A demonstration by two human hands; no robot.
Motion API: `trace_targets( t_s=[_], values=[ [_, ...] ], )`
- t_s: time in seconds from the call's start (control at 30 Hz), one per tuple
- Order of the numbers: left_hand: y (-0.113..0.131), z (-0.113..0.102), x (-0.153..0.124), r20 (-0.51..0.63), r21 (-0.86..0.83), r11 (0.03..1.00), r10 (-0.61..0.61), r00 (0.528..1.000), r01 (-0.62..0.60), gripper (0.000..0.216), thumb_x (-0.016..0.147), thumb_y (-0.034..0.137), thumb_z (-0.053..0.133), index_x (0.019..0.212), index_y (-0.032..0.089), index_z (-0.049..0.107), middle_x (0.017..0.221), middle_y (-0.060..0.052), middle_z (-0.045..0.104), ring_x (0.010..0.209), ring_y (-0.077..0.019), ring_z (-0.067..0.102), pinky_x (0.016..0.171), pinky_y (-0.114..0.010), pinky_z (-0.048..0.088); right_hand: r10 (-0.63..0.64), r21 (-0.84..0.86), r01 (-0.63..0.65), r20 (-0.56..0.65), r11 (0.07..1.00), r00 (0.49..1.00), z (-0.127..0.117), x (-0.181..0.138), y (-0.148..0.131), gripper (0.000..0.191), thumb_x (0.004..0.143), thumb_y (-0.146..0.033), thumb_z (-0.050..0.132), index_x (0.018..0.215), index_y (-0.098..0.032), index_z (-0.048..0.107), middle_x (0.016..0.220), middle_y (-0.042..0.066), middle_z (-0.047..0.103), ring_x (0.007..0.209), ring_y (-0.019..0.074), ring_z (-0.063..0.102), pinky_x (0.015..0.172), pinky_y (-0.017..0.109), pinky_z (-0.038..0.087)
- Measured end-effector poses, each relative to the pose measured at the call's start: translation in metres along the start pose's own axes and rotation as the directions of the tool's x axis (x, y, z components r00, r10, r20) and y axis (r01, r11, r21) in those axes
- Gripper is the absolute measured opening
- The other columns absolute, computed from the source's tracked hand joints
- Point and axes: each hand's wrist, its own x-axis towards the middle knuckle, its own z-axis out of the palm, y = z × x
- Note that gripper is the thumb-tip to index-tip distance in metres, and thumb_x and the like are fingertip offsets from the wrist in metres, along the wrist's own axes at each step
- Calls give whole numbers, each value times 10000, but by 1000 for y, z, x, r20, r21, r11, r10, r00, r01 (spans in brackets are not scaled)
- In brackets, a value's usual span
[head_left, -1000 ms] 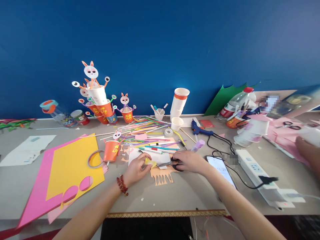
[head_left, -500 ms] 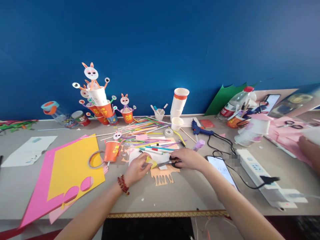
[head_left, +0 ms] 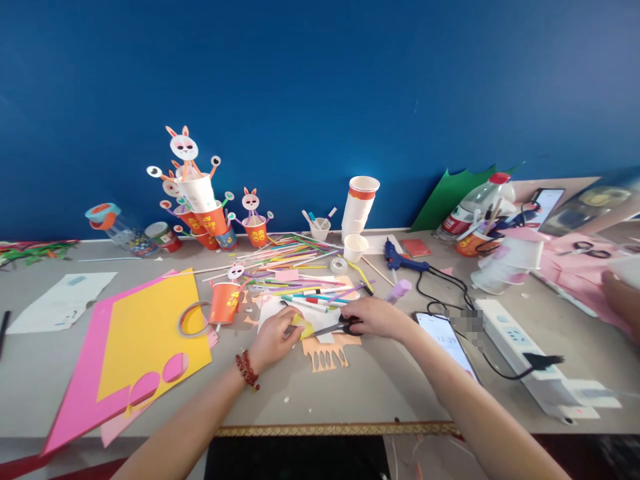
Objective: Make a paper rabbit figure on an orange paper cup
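Note:
My left hand (head_left: 274,339) pinches a small piece of yellow paper (head_left: 304,325) between thumb and fingers. In my right hand (head_left: 373,319) is a pair of black-handled scissors (head_left: 327,329), with the blades pointing left and their tips at the yellow paper. Under the scissors lies an orange sheet (head_left: 327,352) with a row of cut-out notches along its front edge. White paper (head_left: 267,309) and several markers (head_left: 313,301) lie just behind my hands. A red paper cup (head_left: 225,303) topped with a rabbit face stands to the left of my left hand.
Yellow card (head_left: 150,333) and a tape roll (head_left: 194,319) lie left. Cup figures (head_left: 207,217) stand by the wall. Stacked cups (head_left: 357,210) are at the back. A glue gun (head_left: 403,259), phone (head_left: 445,343) and power strip (head_left: 530,353) lie right; another person's hand (head_left: 620,300) shows far right.
The scissor blades show a little more plainly beside the yellow paper. Both hands stay in nearly the same place, and the view has shifted slightly.

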Motion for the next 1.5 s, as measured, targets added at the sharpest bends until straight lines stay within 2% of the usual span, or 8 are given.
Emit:
trace_targets(
  t_s=[0.2, 0.43, 0.67, 1.0, 1.23, 1.5],
  values=[
    [0, -1, -1, -6, -1, 1000, -24, 1000, 24, 132, 928, 261, 466, 964, 208, 581, 1040, -64, 648, 918, -189, 627, 801, -312, 496, -7, -6, 7, -20, 1000, 1000, 1, -5, -4, 34, 813, -236, 596, 830, -221, 622, 838, 17, 684, 760, 185, 601, 636, 254, 324],
    [1, -1, -1, -12, -1, 999, -34, 999, 34, 147, 925, 265, 466, 1011, 208, 570, 1037, -68, 649, 918, -195, 636, 752, -302, 508, 5, 0, -5, -24, 1000, 1000, 1, -9, -8, 25, 773, -237, 606, 763, -217, 596, 760, -1, 651, 682, 161, 553, 585, 247, 272],
    [2, -1, -1, -15, -9, 1000, -29, 999, 29, 135, 925, 260, 466, 990, 205, 572, 1041, -67, 649, 948, -194, 631, 818, -313, 505, -4, 28, 4, -2, 1000, 1000, 4, -2, -14, 58, 764, -263, 617, 741, -219, 587, 746, -15, 637, 656, 149, 535, 549, 238, 240],
    [1, -1, -1, -17, -26, 999, -35, 999, 35, 153, 932, 278, 454, 987, 205, 576, 1027, -67, 646, 933, -193, 630, 826, -317, 512, -23, 73, 21, 18, 997, 1000, 5, -2, -16, 77, 791, -293, 633, 800, -218, 622, 784, -6, 652, 693, 154, 550, 575, 232, 272],
    [3, -3, -1, -12, -30, 999, -32, 999, 32, 147, 937, 271, 450, 991, 209, 571, 1019, -60, 643, 934, -189, 627, 806, -302, 501, -27, 100, 24, 35, 995, 999, 6, -2, -14, 92, 780, -303, 633, 759, -216, 612, 722, -19, 617, 657, 143, 520, 554, 226, 256],
    [2, -3, -2, -9, -42, 999, -30, 1000, 29, 143, 939, 269, 453, 981, 204, 573, 1029, -64, 641, 947, -192, 624, 853, -323, 491, -38, 121, 32, 43, 992, 998, 6, -2, -12, 100, 790, -306, 630, 760, -212, 608, 722, -22, 615, 657, 135, 517, 553, 219, 257]
  ],
)
